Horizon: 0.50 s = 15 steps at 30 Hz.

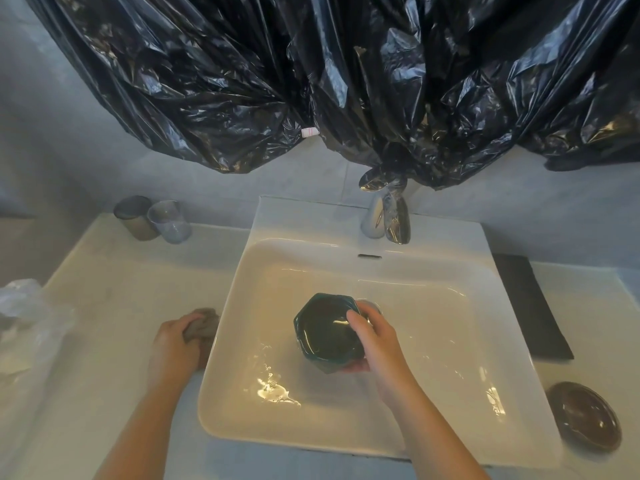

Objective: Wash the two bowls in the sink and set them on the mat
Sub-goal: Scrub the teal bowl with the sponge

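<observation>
My right hand grips the dark green bowl at its right rim, fingers curled over the edge, in the middle of the sink. My left hand clutches a brown cloth just left of the sink; the mat lies to its right.

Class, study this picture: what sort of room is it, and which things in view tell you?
Probably a bathroom, seen at the washstand: a white rectangular ceramic basin set in a white counter, a chrome tap behind it, and an oval brown soap dish on the counter's right.
</observation>
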Each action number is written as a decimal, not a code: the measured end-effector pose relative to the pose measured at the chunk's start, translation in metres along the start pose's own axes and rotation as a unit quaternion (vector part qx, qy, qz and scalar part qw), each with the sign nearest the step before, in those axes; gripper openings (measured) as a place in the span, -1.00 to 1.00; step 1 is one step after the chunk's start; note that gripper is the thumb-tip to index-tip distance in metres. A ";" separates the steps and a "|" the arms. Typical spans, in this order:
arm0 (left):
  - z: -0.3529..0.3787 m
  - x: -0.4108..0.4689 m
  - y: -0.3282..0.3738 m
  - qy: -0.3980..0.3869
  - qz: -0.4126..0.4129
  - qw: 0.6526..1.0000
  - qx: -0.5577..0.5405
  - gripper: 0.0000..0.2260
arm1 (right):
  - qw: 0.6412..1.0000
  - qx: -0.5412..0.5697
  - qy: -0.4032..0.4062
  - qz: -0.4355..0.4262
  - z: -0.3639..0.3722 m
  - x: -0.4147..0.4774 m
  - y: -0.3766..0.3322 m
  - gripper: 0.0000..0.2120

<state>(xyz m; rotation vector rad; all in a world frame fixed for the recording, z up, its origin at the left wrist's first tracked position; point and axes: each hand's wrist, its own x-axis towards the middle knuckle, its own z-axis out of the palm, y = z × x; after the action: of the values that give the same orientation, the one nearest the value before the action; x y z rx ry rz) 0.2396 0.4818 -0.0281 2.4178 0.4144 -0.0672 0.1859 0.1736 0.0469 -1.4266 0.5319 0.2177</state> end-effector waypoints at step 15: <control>-0.015 -0.077 0.165 -0.082 0.191 0.951 -0.228 -0.53 | 0.996 -0.064 0.052 -0.046 -0.028 0.000 -0.012 -0.73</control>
<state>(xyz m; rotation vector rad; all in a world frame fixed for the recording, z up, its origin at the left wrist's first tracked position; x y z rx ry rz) 0.2175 0.3507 0.0971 1.9731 -0.1126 -0.0007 0.1846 0.1444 0.0561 -1.5907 0.5443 0.1058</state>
